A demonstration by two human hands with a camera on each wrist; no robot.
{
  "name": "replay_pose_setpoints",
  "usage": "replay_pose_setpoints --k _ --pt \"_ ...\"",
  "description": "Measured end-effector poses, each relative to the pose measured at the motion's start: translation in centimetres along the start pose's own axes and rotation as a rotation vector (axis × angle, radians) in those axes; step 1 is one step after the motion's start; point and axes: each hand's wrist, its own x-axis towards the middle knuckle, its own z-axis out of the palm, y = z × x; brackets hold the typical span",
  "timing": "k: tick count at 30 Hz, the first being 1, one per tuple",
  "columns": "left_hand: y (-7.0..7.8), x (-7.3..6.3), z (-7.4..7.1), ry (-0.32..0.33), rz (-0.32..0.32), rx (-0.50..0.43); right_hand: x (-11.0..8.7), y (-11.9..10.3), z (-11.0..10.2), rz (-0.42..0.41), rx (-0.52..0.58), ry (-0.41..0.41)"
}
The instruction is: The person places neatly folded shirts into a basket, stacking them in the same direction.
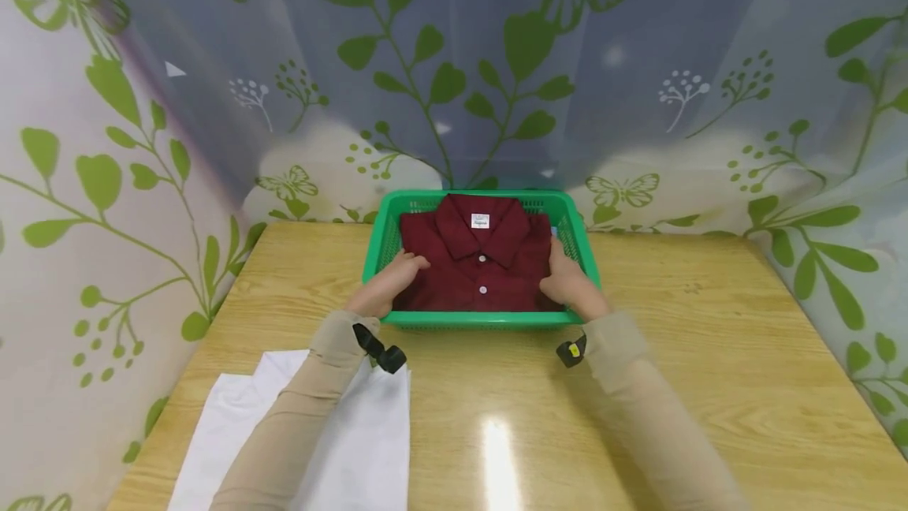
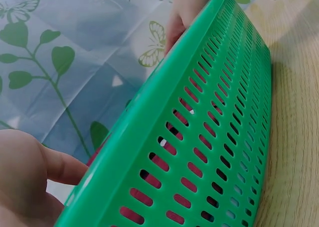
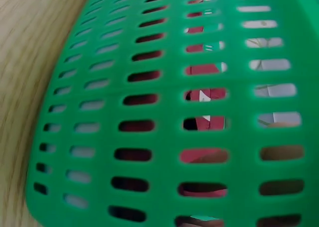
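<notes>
A folded maroon collared shirt [image 1: 468,282] with white buttons and a white neck label lies in a green plastic basket [image 1: 482,318]. My left hand [image 1: 392,282] holds the shirt's left side, thumb on top. At the opposite side my right hand [image 1: 570,282] grips it, fingers down between shirt and basket wall. Fingertips of both hands are hidden. Seen past the rim in the left wrist view are the left hand [image 2: 25,172] and part of the right hand [image 2: 189,10]. Slots of the basket wall [image 3: 169,112] fill the right wrist view, with maroon cloth behind them.
A white folded garment [image 1: 234,424] lies on the wooden table [image 1: 709,385] at the front left, partly under my left forearm. Something light blue [image 1: 554,232] peeks out beside the shirt in the basket. A leaf-patterned curtain [image 1: 454,101] closes off the back and sides.
</notes>
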Motion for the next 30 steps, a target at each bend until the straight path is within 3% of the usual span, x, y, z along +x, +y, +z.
replay_pose_setpoints --k 6,10,12,15,19,21,26,30 --pt "-0.2 -0.2 0.1 0.036 0.008 0.008 -0.2 -0.5 0.5 -0.045 -0.103 0.179" --pt "-0.1 -0.3 0.3 0.037 0.013 0.012 -0.9 -1.1 0.8 -0.158 -0.175 0.305" --pt "-0.1 -0.3 0.4 0.041 0.018 0.017 -1.3 -1.3 0.9 -0.214 -0.227 0.323" --pt "-0.4 -0.2 0.5 0.056 0.042 0.027 -1.4 -1.4 1.0 -0.238 -0.288 0.236" --pt "-0.9 -0.3 0.7 0.075 0.095 0.063 -1.2 -1.3 1.2 -0.188 -0.333 0.037" --pt "-1.0 -0.3 0.8 0.085 0.132 0.109 -1.2 -1.3 1.2 -0.156 -0.343 -0.023" --pt "-1.1 -0.5 1.3 0.115 0.242 0.291 -1.2 -1.2 1.2 -0.147 -0.358 -0.049" --pt "-1.1 -0.7 1.5 0.127 0.278 0.398 -1.0 -1.2 1.2 -0.149 -0.359 -0.059"
